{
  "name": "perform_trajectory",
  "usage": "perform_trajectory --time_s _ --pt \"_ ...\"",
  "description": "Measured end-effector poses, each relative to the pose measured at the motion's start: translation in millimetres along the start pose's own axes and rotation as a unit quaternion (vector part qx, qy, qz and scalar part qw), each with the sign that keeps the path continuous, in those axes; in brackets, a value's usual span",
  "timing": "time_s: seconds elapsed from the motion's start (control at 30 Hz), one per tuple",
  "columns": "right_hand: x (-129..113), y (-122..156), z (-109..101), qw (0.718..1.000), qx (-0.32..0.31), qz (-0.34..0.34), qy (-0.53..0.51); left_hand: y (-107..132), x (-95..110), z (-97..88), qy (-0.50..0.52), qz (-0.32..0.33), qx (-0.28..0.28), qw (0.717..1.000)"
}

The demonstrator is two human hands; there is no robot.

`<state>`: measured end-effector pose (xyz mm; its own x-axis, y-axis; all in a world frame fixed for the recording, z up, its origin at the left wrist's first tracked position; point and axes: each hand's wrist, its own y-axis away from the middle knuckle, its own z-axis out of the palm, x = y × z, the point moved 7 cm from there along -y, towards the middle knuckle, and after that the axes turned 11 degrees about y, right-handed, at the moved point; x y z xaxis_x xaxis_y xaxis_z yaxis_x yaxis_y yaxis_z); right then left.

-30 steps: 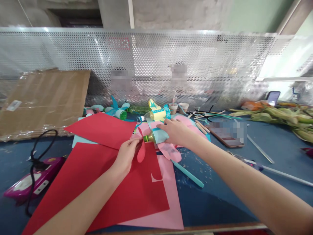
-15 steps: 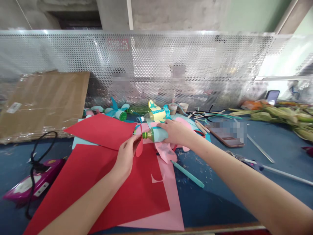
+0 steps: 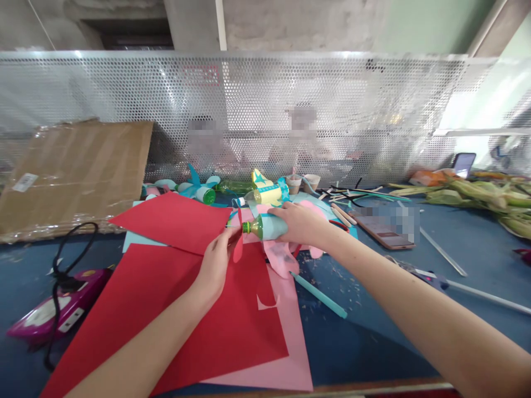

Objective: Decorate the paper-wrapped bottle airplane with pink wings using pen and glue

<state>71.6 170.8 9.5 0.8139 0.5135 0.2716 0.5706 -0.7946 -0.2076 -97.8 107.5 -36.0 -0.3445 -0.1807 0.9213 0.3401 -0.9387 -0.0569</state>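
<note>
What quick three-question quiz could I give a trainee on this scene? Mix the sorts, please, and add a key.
1. What does the right grip hold?
A) a phone
B) a bottle wrapped in light-blue paper
C) a paper cup

2. True or false: the turquoise marker lies nearer the front edge of the table than the bottle does.

3. What colour is the propeller-shaped piece beside the fingertips of the left grip?

Key: 1. B; 2. True; 3. Red.
</note>
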Motion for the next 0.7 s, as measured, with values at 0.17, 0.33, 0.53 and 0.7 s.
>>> perform_trajectory --time_s 0.17,0.33,0.53,0.7 --pt "-0.8 -1.9 0.4 1.000 0.001 -0.003 0.009 -2.8 0.8 -0.7 0.011 0.007 0.001 1.000" --pt "-2.9 -0.6 -1.1 1.000 -0.013 0.005 0.010 -5.8 0.5 -2.0 0.017 0.008 -0.005 1.000" --pt "-5.8 3.2 -0.7 1.000 -0.019 0.000 0.011 -8.7 -2.8 -3.1 0.020 0.001 -0.010 1.000" --pt "-7.0 7.0 1.8 1.000 -0.016 -0.002 0.010 -12.3 -3.7 -5.5 0.024 0.003 0.001 1.000"
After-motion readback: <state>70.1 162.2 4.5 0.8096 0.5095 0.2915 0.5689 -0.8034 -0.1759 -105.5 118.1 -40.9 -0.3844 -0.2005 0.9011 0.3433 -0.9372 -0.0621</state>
